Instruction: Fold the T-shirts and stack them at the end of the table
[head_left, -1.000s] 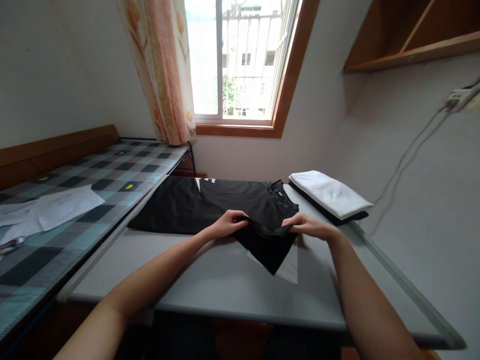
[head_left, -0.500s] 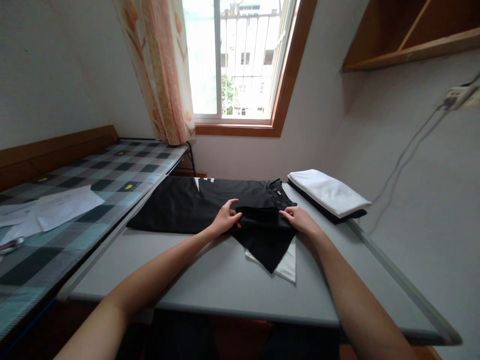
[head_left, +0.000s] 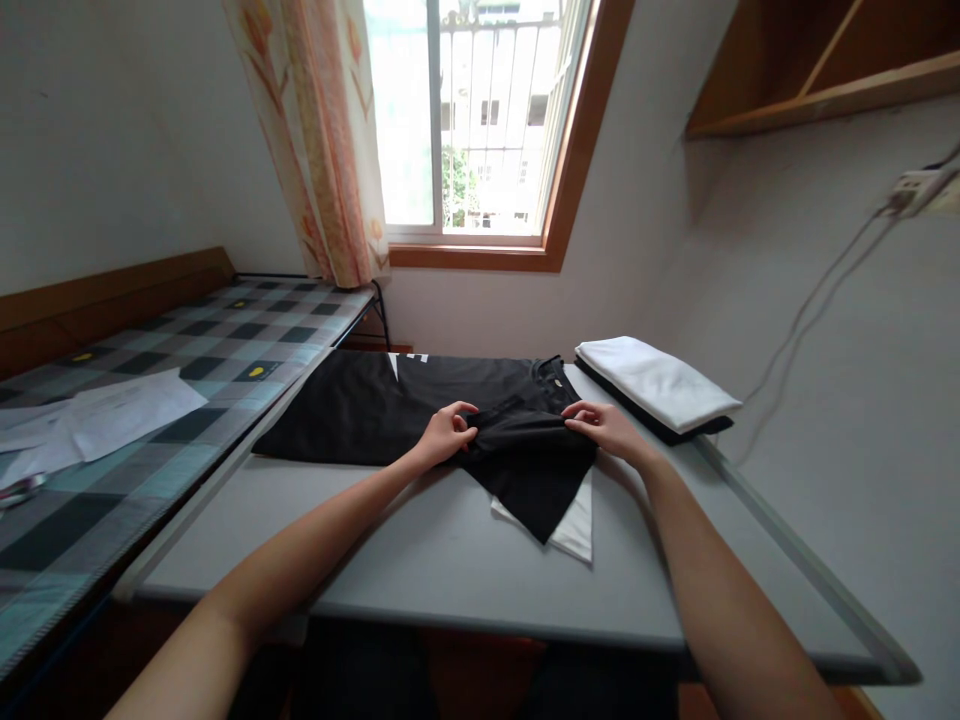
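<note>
A black shirt [head_left: 360, 410] with white marks near its far edge lies folded lengthwise on the grey table [head_left: 405, 570], its collar at the right. One sleeve hangs toward me, its tip over a white piece of cloth [head_left: 577, 530]. My left hand [head_left: 448, 432] pinches the black fabric at the left side of the sleeve. On the right side, by the collar, my right hand [head_left: 598, 424] pinches the fabric between thumb and fingers. The cloth between the hands is slightly wrinkled.
A folded white garment [head_left: 656, 382] lies on a black one [head_left: 675, 437] at the table's back right. Left of the table is a bed [head_left: 150, 400] with a checked cover and papers [head_left: 127, 412]. A window, a curtain and a wall shelf are beyond.
The fold of black fabric between my hands has dropped flatter and nearer the shirt. My left hand has shifted slightly left; my right hand has moved slightly up, its fingers more extended.
</note>
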